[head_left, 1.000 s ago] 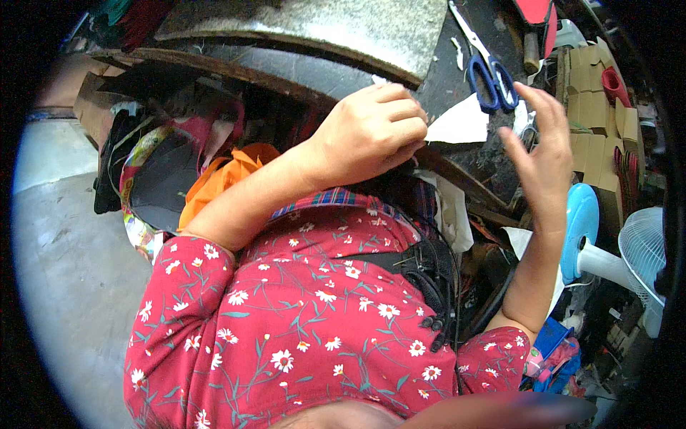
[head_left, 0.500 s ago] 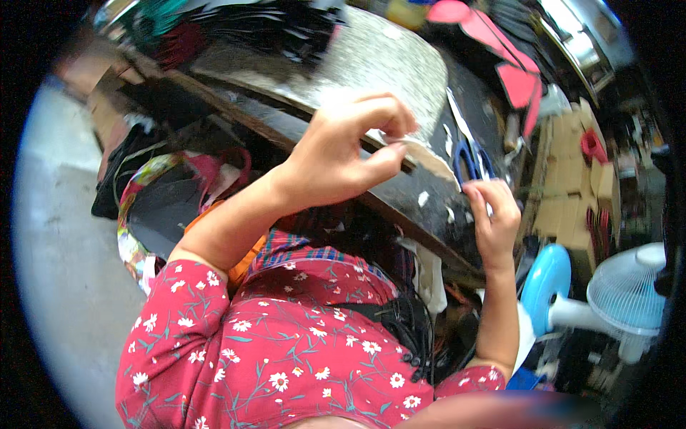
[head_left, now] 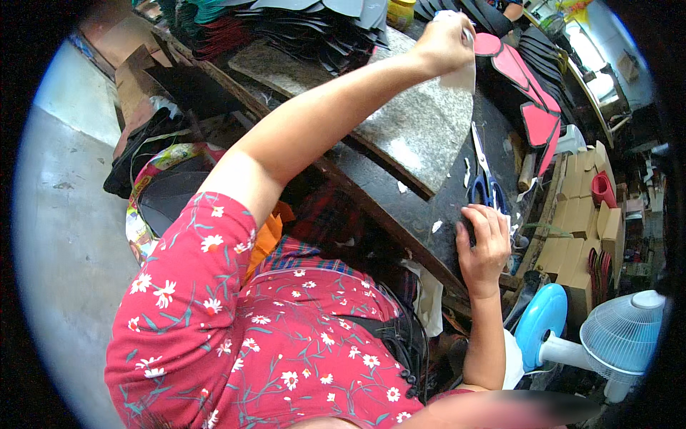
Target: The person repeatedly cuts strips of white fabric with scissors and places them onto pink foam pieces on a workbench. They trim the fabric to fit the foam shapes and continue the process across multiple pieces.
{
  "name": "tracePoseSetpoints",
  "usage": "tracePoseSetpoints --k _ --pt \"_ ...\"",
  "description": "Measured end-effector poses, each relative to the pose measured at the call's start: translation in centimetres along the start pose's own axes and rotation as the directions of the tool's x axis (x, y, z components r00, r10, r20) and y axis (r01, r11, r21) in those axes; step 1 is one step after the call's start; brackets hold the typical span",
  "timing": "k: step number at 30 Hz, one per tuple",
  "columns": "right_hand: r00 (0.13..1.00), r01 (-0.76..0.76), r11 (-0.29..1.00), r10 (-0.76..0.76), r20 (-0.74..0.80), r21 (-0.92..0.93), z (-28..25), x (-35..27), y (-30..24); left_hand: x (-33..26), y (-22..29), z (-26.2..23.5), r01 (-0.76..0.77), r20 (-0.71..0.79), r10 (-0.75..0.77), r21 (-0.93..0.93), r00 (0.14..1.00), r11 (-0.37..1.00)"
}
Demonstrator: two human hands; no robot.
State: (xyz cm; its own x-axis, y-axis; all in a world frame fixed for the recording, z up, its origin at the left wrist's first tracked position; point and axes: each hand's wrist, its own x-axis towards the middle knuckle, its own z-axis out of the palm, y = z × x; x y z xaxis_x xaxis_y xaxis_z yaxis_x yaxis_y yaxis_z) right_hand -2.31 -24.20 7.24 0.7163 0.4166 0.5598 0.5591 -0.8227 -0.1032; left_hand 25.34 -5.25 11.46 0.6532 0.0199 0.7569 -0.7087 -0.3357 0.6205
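Note:
My left hand (head_left: 446, 46) reaches far across the table, over the far end of the speckled grey slab (head_left: 429, 129). Its fingers are closed; a bit of white and blue shows at the fingertips, too small to name. Just below that hand is a pale beige piece (head_left: 461, 77), and I cannot tell whether the hand grips it. My right hand (head_left: 486, 247) rests at the near table edge, fingers loosely bent and thumb apart, with no held thing visible. Right beyond its fingertips lie scissors (head_left: 484, 175) with dark blue handles, blades pointing away.
Stacked dark sheets (head_left: 307, 32) stand at the far left, a yellow container (head_left: 401, 13) behind the slab. Pink pieces with dark edging (head_left: 511, 68) lie at the far right. White scraps (head_left: 437, 226) dot the dark tabletop (head_left: 400, 207). A blue-and-white fan (head_left: 622, 332) and cardboard boxes (head_left: 572, 236) are at right.
My left hand has moved away from my right, up and across the slab. The thin beige strip no longer stretches between my hands. My right hand has lowered slightly, its thumb now apart from its fingers.

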Motion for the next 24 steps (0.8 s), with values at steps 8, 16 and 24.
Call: tracePoseSetpoints --k 8,16,24 --pt "0.998 -0.056 0.998 0.056 -0.037 0.012 0.0 0.2 0.1 6.5 -2.7 2.4 0.05 -0.07 -0.013 0.574 0.997 0.817" --pt "0.995 -0.068 0.997 0.07 -0.076 0.035 -0.2 0.2 0.2 7.6 -5.9 3.6 0.232 -0.259 -0.11 0.505 0.959 0.831" --pt "0.972 -0.068 0.992 0.09 -0.218 0.105 -0.2 -0.1 0.8 -2.7 3.7 -1.3 -0.66 0.462 0.579 0.018 0.672 0.751"
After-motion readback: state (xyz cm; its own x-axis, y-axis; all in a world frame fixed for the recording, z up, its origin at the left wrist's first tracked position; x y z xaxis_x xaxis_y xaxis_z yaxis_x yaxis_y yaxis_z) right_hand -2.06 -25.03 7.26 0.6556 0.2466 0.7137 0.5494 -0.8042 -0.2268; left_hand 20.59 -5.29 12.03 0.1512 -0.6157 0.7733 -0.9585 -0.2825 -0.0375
